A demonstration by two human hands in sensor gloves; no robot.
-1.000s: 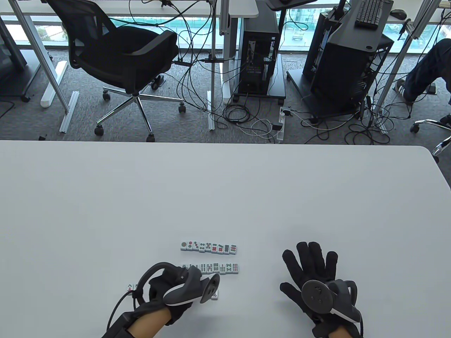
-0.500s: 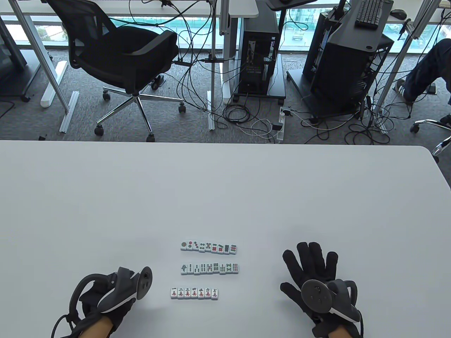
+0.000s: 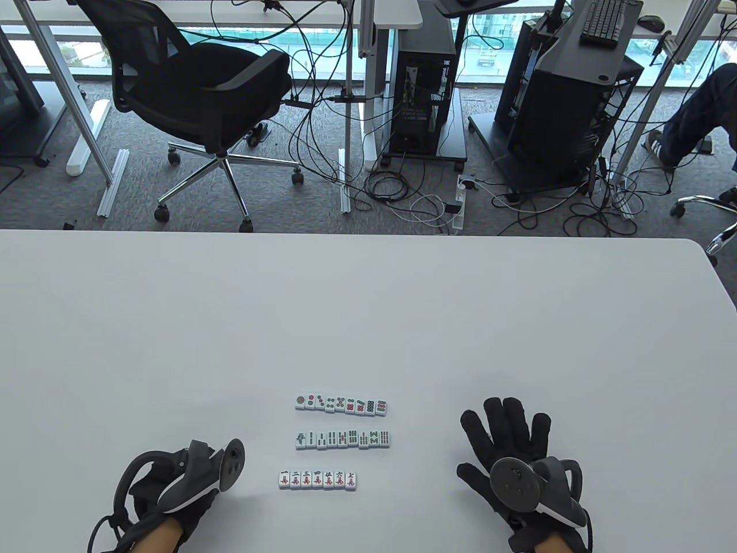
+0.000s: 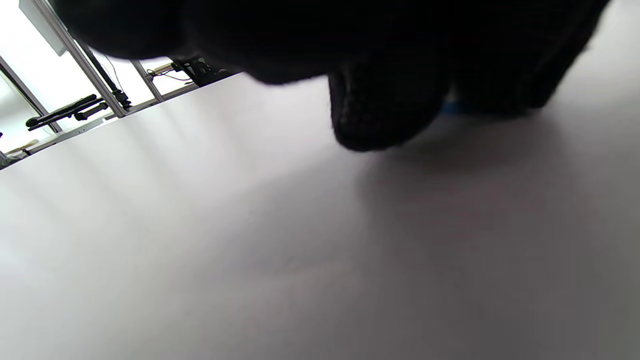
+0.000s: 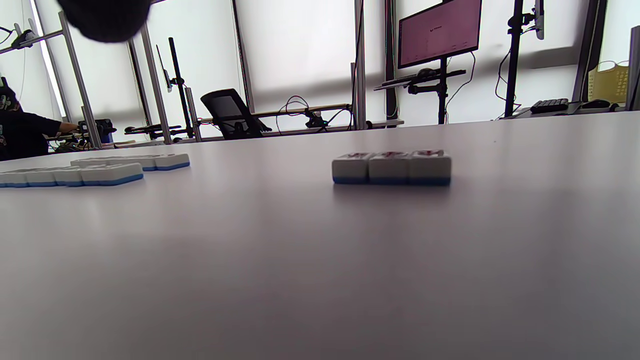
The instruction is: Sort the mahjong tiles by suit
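Left hand (image 3: 173,495) barely shifted.

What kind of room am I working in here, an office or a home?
Most likely an office or lab, not a home: an office chair, computer towers with tangled cables on carpet, and a monitor on a stand beyond the white table.

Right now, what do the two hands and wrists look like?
Both hands wear black knit gloves. The left hand and right hand each carry a dark grey tracker with a white underside and a round disc face. A black cable loops off the left wrist; bare forearm skin shows below it.
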